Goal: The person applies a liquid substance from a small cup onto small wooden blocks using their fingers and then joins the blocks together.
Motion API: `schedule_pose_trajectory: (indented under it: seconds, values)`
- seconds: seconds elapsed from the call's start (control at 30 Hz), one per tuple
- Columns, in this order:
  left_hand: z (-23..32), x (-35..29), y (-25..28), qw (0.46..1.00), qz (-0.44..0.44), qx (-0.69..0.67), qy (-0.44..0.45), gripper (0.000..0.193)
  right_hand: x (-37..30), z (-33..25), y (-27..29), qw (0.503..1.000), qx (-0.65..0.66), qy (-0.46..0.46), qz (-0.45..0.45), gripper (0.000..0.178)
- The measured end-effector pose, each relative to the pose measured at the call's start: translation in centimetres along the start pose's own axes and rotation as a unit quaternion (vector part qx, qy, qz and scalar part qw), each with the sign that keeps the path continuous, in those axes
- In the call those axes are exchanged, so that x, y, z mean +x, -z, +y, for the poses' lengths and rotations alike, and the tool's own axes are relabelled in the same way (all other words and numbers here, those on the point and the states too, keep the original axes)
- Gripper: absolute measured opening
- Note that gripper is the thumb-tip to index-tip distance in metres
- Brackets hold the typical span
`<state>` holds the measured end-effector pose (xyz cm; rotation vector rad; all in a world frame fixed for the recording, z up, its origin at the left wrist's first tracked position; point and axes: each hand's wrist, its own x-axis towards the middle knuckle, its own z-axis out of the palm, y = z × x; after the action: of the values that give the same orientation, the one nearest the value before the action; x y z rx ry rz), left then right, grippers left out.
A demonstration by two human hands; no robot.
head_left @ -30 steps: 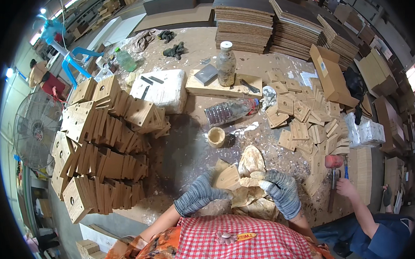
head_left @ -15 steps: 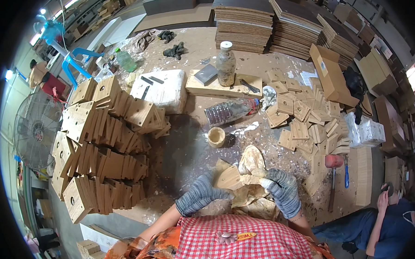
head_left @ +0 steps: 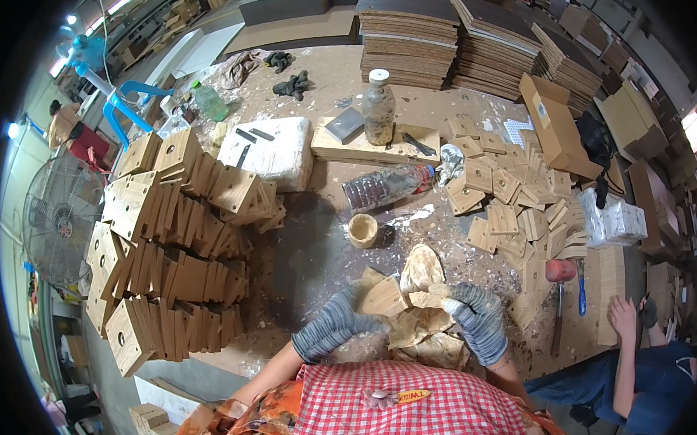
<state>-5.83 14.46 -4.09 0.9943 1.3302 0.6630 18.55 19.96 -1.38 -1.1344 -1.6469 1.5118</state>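
Both my hands wear grey striped work gloves. My left hand (head_left: pixel 334 331) grips a small square wooden block (head_left: pixel 384 297) from its left side. My right hand (head_left: pixel 476 320) is closed on a stained tan rag (head_left: pixel 422 323) that presses against the block's right edge. More of the glue-crusted cloth (head_left: pixel 422 266) lies on the bench just beyond the block, and another fold (head_left: pixel 436 350) hangs below my hands near my red checked shirt.
A small glue cup (head_left: pixel 363 230), a lying plastic bottle (head_left: pixel 385 186) and a standing jar (head_left: pixel 378 107) are beyond my hands. Stacked wooden blocks (head_left: pixel 172 241) fill the left; loose blocks (head_left: pixel 512 205) lie right. A red mallet (head_left: pixel 560 273) and another person's hand (head_left: pixel 623 315) are at right.
My hands stay on the block and rag with little shift. The person at right has pulled the hand back from near the red mallet toward the bench edge.
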Motion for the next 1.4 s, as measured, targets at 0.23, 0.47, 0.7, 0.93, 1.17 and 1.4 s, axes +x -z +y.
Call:
schedule_pose_trajectory:
  seconds: [0.23, 0.47, 0.7, 0.93, 1.17, 1.4]
  values:
    - [-0.5, 0.2, 0.1, 0.999, 0.002, 0.025, -0.049, 0.074, -0.1, 0.5, 0.4, 0.998, -0.06, 0.034, -0.007, 0.019]
    - [0.2, -0.3, -0.3, 0.941, -0.074, -0.323, 0.076, 0.073, -0.1, 1.7, 2.0, 0.997, -0.018, -0.008, 0.08, 0.026]
    - [0.0, 0.8, -1.1, 0.825, -0.114, -0.543, 0.111, 0.075, -0.5, 2.3, 1.5, 0.991, -0.07, 0.041, 0.109, 0.025]
    - [-0.7, 1.1, -0.8, 0.814, -0.106, -0.56, 0.112, 0.078, -0.6, 1.6, 0.8, 0.991, -0.002, 0.044, 0.128, 0.019]
    - [1.1, 0.0, -0.2, 0.766, -0.201, -0.61, 0.023, 0.07, -0.3, 1.8, 0.6, 0.99, 0.037, 0.029, 0.135, 0.019]
    - [2.0, 0.1, 0.1, 0.69, -0.255, -0.677, 0.017, 0.073, -0.3, 1.1, 0.6, 0.994, 0.029, 0.025, 0.099, 0.028]
